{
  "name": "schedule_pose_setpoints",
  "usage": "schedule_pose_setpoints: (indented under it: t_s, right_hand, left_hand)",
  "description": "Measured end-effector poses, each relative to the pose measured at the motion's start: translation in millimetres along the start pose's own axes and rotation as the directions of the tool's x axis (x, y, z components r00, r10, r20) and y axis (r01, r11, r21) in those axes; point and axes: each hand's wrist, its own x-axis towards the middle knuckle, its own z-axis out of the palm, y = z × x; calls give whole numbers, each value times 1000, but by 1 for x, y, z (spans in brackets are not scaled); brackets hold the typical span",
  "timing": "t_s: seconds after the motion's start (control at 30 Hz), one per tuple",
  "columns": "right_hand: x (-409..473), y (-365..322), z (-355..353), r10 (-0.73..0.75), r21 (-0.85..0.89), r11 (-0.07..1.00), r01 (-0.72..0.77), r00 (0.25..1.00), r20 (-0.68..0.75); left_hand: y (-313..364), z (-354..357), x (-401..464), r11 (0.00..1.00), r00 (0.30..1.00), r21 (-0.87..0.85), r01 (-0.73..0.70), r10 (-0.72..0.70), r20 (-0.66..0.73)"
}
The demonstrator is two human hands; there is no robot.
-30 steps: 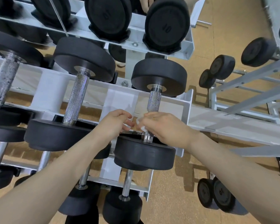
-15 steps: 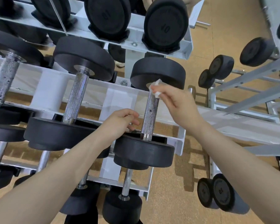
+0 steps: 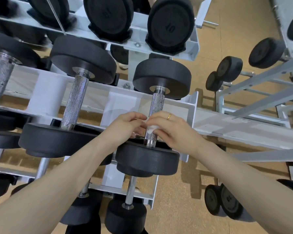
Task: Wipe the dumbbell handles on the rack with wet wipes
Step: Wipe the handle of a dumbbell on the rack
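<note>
At the centre of the frame the right hand (image 3: 174, 130) holds a white wipe (image 3: 150, 128) against the lower part of a knurled handle (image 3: 156, 105), its fingers curled round the bar with the wipe pinched between them and the metal; a gold ring (image 3: 169, 116) shows on one finger. The left hand (image 3: 125, 125) sits just left of the bar, touching the right, its fingers bent and drawn together toward the wipe; whether they grip the wipe or only rest at it I cannot tell. This handle belongs to the dumbbell (image 3: 161, 76) at the right end of the middle shelf of the rack (image 3: 191, 105), with its far head above the hands in the frame and its near head just below them. To its left on the same shelf lies a second dumbbell (image 3: 74, 98) with its handle bare, and at the left edge a third (image 3: 0, 80) is partly cut off. Across the top of the frame the upper shelf carries more dumbbells, one head marked 10 (image 3: 169, 26). In the lower middle, further dumbbells sit on the shelf below. On the right stands another rack (image 3: 260, 81) with small dumbbells, over a tan floor (image 3: 184, 208).
</note>
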Motion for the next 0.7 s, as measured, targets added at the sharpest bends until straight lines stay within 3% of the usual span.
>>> schedule_pose_setpoints:
  t_s: [0.17, 0.27, 0.33, 0.47, 0.6, 0.7]
  right_hand:
    - [44, 21, -18, -41, -305, 952, 0, 991, -128]
    - [59, 23, -17, -87, -552, 833, 44, 995, -52]
    - [56, 22, -14, -93, -627, 778, 39, 994, -53]
    - [34, 14, -8, -40, -442, 897, -13, 993, -109]
    - [19, -3, -9, -141, -161, 974, 157, 984, 108]
    - [15, -10, -11, -158, -41, 983, 178, 944, 290]
  left_hand:
    - [1, -1, 0, 998, 997, 38, -45, 43, 59]
    - [0, -2, 0, 997, 997, 60, -53, 49, 64]
    - [-1, -2, 0, 995, 996, 75, -64, 60, 61]
    - [-4, -5, -1, 994, 994, 66, -90, 85, 70]
    - [-6, -9, -3, 991, 992, 85, -107, 101, 77]
    - [-6, -9, -2, 994, 994, 52, -96, 93, 64]
